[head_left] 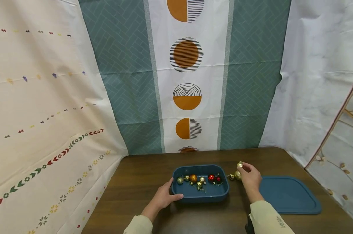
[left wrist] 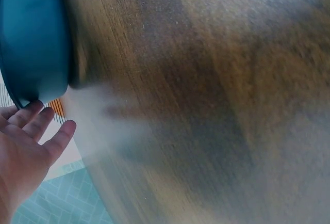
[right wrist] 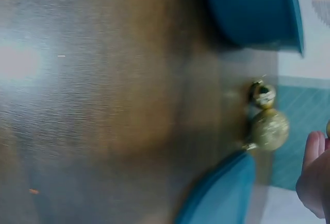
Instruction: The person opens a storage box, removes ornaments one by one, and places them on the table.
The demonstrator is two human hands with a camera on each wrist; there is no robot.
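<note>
My left hand (head_left: 163, 194) rests against the left end of a blue plastic box (head_left: 198, 199), fingers along the rim and thumb near its front corner. In the left wrist view, the fingers (left wrist: 37, 123) look fairly straight at the box's end. Inside lie several small Christmas baubles: gold ones, an orange one (head_left: 193, 178) and red ones (head_left: 211, 177). Right of the box, my right hand (head_left: 251, 178) pinches a small gold bauble (head_left: 239, 164) above the table. Below it sit a larger glittery gold bauble (right wrist: 270, 129) and a small shiny gold one (right wrist: 264, 95), side by side.
A flat blue lid (head_left: 290, 195) lies on the dark wooden table (head_left: 147, 172), right of my right hand. Patterned cloth (head_left: 191, 74) hangs behind the table and more cloth hangs at both sides.
</note>
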